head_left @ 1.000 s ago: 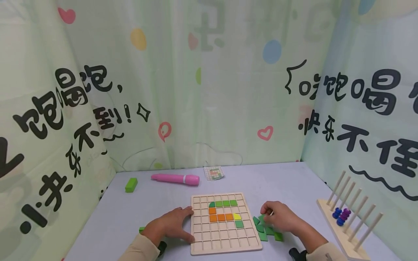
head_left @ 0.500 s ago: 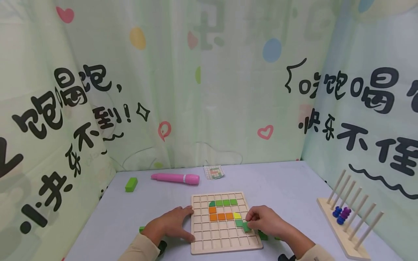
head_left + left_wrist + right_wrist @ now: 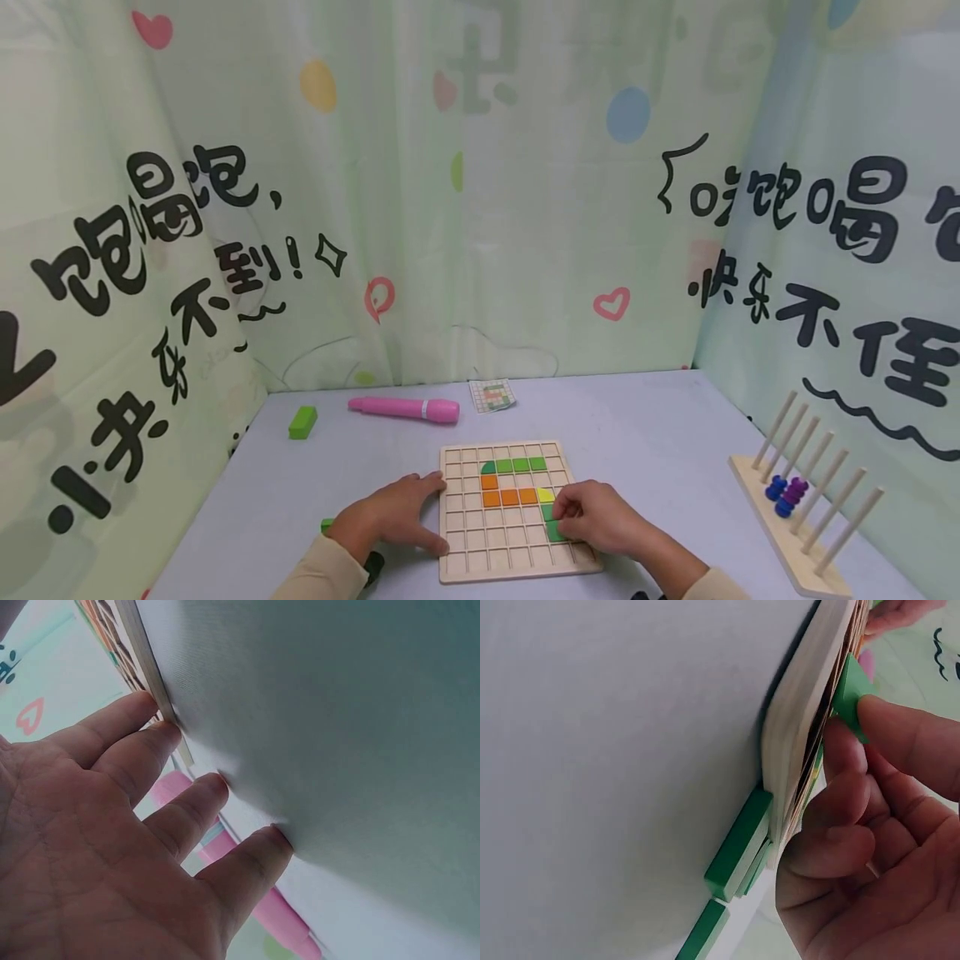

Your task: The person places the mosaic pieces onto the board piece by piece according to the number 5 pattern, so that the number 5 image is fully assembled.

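Two bare hands work at a gridded wooden board (image 3: 487, 560) lying on the pale table (image 3: 630, 425). At the board's left edge the left hand (image 3: 397, 512) has its fingers spread apart, gripping nothing; in its wrist view two fingertips (image 3: 166, 735) meet the board's side while others rest on the table.

The right hand (image 3: 600, 521) reaches over the board's right edge, thumb and a finger clamped on a green tile (image 3: 850, 697). That tile is over the right part of the grid, just nearer the person than a set green square (image 3: 548, 512) (tilted in the wrist view; whether any of it is seated I cannot tell).

Toward the board's far edge, a rounded dark green piece (image 3: 488, 468) starts a row of three light green squares (image 3: 521, 466). One orange square (image 3: 489, 482) sits below it, then three orange squares (image 3: 510, 497) and a yellow piece (image 3: 545, 495). Loose green pieces (image 3: 739, 844) lie by the board's right edge.

Along the table's far edge lie a pink pen-shaped object (image 3: 405, 409) and a patterned card (image 3: 492, 396); a green block (image 3: 302, 422) lies near the far left corner. By the right edge stands a peg stand (image 3: 787, 533) with blue and purple beads (image 3: 795, 490).
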The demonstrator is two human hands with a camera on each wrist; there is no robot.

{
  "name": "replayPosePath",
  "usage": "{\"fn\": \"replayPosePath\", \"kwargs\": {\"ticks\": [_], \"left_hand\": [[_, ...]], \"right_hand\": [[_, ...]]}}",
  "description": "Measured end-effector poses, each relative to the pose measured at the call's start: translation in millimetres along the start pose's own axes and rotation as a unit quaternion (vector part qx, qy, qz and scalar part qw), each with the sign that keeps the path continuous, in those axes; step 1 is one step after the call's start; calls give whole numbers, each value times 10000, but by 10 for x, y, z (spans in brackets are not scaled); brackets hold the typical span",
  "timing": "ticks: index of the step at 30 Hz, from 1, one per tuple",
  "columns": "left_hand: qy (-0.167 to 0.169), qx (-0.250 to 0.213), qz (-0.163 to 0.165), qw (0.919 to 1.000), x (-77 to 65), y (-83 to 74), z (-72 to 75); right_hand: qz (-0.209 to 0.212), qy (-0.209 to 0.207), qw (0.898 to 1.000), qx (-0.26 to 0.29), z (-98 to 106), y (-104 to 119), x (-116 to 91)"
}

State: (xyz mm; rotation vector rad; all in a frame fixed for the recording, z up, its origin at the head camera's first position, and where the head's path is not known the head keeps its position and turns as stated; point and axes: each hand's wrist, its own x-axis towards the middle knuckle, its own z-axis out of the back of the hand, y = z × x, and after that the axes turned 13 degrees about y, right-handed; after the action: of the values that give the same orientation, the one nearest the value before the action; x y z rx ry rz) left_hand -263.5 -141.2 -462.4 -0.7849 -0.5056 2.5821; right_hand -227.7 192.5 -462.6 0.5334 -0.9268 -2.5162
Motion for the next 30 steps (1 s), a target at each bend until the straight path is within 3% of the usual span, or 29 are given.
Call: {"fn": "replayPosePath", "kwargs": {"ticks": [15,18,23,27,30], "left_hand": [[-48,3,-69,10000,-12,-5,3],[-42,29,-53,10000,-11,-7,-3],[-4,-23,-10,10000,-23,-13,-2],[-25,-56,-13,10000,-32,-23,2],[-23,-66,-17,10000,-28,-26,-1]], "right_hand": [[-86,36,9971,-752,-31,25,44],[-119,45,9978,-652,-11,26,23],[-584,-288,9971,-400,113,-11,4],[-1073,-659,9899,-649,254,-120,18],[-1338,-686,9839,-963,327,-226,39]]}}
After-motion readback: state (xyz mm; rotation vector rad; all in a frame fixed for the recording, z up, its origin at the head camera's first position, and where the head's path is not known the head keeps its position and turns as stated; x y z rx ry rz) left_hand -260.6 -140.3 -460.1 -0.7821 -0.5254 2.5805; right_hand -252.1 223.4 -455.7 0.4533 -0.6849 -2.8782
